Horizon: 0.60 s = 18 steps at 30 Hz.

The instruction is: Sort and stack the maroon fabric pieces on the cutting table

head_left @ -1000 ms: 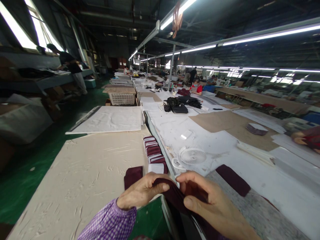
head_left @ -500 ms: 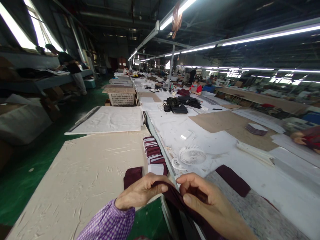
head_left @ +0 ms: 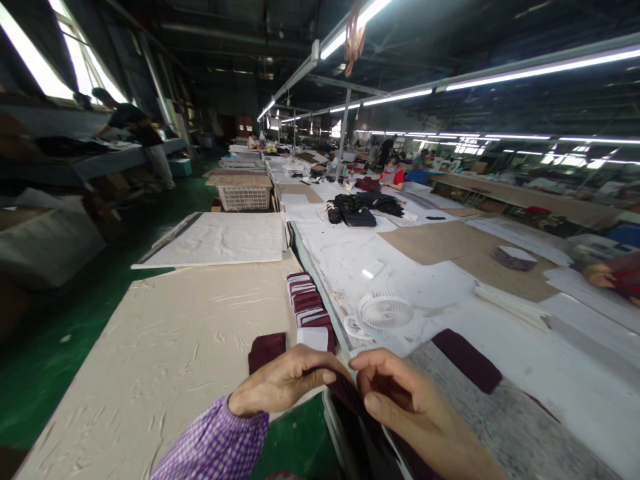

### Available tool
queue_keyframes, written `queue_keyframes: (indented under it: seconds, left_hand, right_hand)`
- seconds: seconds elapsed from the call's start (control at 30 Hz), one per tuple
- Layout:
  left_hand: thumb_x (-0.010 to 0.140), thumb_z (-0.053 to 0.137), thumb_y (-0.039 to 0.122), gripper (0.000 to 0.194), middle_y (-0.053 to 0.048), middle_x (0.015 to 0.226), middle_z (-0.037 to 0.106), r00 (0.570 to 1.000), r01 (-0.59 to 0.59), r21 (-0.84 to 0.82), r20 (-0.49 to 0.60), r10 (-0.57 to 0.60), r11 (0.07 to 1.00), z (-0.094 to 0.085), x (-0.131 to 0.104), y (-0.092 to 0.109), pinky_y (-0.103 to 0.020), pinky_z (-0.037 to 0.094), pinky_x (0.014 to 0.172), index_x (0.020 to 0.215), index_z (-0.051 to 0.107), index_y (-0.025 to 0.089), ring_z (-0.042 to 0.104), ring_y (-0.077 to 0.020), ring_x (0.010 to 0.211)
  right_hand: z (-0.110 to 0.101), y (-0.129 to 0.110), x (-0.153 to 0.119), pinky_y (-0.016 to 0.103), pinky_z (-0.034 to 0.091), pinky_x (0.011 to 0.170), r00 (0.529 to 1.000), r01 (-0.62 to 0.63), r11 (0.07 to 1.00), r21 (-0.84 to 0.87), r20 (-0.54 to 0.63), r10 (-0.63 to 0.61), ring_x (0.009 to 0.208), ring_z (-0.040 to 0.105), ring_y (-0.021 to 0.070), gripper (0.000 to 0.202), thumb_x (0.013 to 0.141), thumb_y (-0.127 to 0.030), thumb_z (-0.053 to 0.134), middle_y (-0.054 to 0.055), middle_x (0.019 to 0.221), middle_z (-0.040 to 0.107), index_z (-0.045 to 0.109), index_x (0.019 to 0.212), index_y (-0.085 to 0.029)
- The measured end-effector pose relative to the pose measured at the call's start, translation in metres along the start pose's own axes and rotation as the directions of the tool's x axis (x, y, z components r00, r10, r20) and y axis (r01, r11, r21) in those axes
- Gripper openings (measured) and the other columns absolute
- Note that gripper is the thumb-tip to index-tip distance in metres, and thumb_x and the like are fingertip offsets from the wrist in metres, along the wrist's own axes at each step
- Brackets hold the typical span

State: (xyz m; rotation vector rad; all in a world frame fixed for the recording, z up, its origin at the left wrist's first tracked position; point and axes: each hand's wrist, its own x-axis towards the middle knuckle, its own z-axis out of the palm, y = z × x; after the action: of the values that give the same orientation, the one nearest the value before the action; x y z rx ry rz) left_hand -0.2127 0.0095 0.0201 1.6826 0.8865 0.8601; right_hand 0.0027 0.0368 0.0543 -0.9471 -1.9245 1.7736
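Note:
A strip of dark maroon cloth (head_left: 345, 393) hangs between my two hands above the gap between the tables. My left hand (head_left: 285, 380), below a purple checked sleeve, grips its upper end between thumb and fingers. On the other side, my right hand (head_left: 405, 400) is curled against the strip, thumb along its edge and index finger raised off it; the grip of the other fingers is partly hidden. A folded maroon piece (head_left: 267, 350) lies just beyond my left hand. Behind it is a row of maroon and white folded pieces (head_left: 307, 303).
Another maroon piece (head_left: 467, 360) lies on the right table near a white fan (head_left: 385, 309). A cream-covered table (head_left: 165, 347) spans the left. Farther off are a plastic basket (head_left: 245, 197) and dark garments (head_left: 357, 210). A co-worker's hand (head_left: 600, 275) shows at the right edge.
The maroon strip has shifted and folded slightly between my hands. Both hands stay in nearly the same place. At the far left, a person leans over a table with an arm reaching farther out.

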Motion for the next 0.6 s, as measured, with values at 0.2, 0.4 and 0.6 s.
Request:
queue_keyframes:
  seconds: [0.2,0.4,0.6]
  left_hand:
    - [0.091,0.046,0.033,0.03,-0.01,0.093,0.072,1.0,0.021,-0.019,-0.006,-0.021,1.0,0.001,-0.001,-0.002,-0.028,0.05,0.079,0.1,0.069,0.014,0.065,-0.0175,0.086]
    - [0.089,0.05,0.036,0.032,-0.011,0.094,0.072,0.996,0.09,-0.159,0.006,-0.09,0.983,0.002,-0.005,-0.01,-0.029,0.05,0.079,0.102,0.068,0.013,0.065,-0.0184,0.086]
    - [0.089,0.049,0.034,0.031,-0.006,0.091,0.073,0.995,0.06,-0.036,0.083,-0.057,0.998,-0.001,-0.007,-0.009,-0.026,0.048,0.077,0.107,0.067,0.016,0.064,-0.0162,0.082]
  right_hand:
    - [0.007,-0.002,-0.002,0.026,0.044,0.067,0.99,0.087,0.984,-0.158,-0.098,-0.103,0.074,0.056,0.0132,0.021,0.087,-0.031,0.054,-0.002,0.084,0.06,0.056,0.106,-0.024]
    - [0.011,-0.001,-0.006,0.022,0.045,0.064,0.961,0.168,0.89,-0.424,-0.132,-0.244,0.068,0.057,0.0114,0.008,0.087,-0.021,0.05,-0.003,0.076,0.062,0.057,0.089,-0.023]
    - [0.006,0.002,-0.005,0.022,0.043,0.06,0.925,0.267,0.792,-0.55,-0.083,-0.37,0.067,0.056,0.0114,0.019,0.089,-0.011,0.039,-0.001,0.079,0.06,0.052,0.081,-0.023]
